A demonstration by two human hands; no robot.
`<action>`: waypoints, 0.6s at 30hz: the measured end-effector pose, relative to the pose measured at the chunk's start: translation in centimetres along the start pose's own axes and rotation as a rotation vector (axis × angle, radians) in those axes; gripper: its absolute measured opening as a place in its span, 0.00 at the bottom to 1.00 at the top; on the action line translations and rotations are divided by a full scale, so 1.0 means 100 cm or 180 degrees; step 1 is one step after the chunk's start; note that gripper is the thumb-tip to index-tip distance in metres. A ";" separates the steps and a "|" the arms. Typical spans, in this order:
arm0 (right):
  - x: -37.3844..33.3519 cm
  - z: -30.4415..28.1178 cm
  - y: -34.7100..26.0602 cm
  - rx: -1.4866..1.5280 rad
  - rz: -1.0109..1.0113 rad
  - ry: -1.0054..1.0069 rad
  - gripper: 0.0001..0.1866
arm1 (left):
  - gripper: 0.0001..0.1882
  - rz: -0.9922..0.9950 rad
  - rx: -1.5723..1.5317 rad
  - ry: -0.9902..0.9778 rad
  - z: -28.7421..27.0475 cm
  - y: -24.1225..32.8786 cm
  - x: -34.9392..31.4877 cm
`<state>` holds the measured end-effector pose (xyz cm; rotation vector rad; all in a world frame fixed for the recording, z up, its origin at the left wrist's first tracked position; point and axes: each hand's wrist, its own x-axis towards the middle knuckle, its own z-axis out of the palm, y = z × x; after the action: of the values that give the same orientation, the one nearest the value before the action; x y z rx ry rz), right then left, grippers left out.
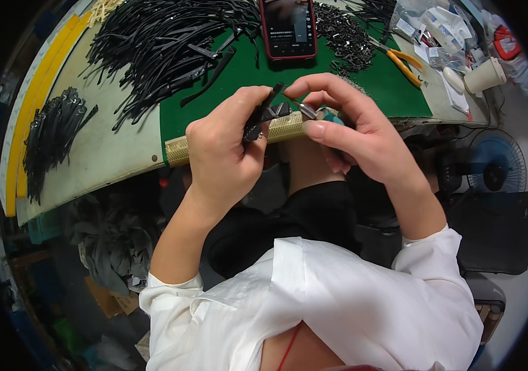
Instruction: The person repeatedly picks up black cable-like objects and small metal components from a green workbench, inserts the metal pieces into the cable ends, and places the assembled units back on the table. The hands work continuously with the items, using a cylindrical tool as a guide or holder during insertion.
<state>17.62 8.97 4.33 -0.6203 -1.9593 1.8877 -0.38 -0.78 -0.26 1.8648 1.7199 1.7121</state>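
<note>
Phone on mat beyond hands, strips left, small parts right

The slim held plastic piece is black, the small metal tool silver. The flat rectangular mat is deep green, the oblong phone red-rimmed black, the metal pliers orange-handled, the straight edging strip pale yellow, mesh-patterned.

Red-cased phone; pale cup, fan at right.

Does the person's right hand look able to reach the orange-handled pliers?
Probably yes: the orange-handled pliers lie uncovered beyond the right hand, although it holds a slim tool.
</note>
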 end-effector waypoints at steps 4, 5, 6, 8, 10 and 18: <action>0.003 0.007 0.004 0.0126 -0.0017 0.0003 0.18 | 0.20 0.0163 0.0096 0.0115 0.002 -0.005 0.000; 0.003 0.008 0.004 0.0163 -0.0015 -0.0004 0.18 | 0.20 0.0182 0.0123 0.0126 0.001 -0.006 -0.001; 0.003 0.009 0.004 0.0200 -0.0012 -0.0011 0.18 | 0.20 0.0178 0.0162 0.0126 0.001 -0.005 -0.001; 0.003 0.011 0.004 0.0300 0.0058 0.0000 0.18 | 0.20 0.0173 0.0220 0.0133 0.002 -0.004 -0.001; 0.002 0.014 0.003 0.0444 0.0188 0.0030 0.17 | 0.21 0.0346 0.0332 0.0197 0.003 -0.007 -0.001; 0.005 0.023 0.014 0.0306 0.0149 0.0307 0.14 | 0.23 0.0511 0.0975 -0.0188 -0.007 -0.005 0.000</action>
<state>16.06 7.32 2.76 -0.7208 -1.7981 1.9292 -1.23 -1.01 -0.37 2.2107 1.9496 1.4923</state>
